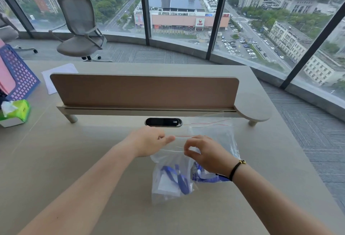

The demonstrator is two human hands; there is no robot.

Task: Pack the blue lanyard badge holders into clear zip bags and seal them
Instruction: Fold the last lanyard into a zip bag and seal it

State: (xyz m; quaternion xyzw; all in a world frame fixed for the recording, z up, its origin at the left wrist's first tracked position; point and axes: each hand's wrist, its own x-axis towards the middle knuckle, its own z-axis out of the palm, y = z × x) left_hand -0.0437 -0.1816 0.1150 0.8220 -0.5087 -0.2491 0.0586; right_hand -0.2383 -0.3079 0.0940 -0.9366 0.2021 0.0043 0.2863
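A clear zip bag [168, 186] hangs upright over the desk [74, 160], with a blue lanyard badge holder [180, 178] inside it. My left hand [151, 140] pinches the bag's top strip at its left end. My right hand [202, 152] pinches the same strip further right. A second blue lanyard badge holder [209, 177] lies on the desk under my right wrist, partly hidden. More clear zip bags [222, 132] with red seal lines lie flat behind my right hand.
A desk divider panel [145, 91] with a round side shelf [253, 107] stands behind the work spot, above a black cable slot [163, 122]. A green tissue pack [15, 111], a purple basket [18, 76] and paper [56, 76] sit at the left. An office chair [80, 27] stands by the windows.
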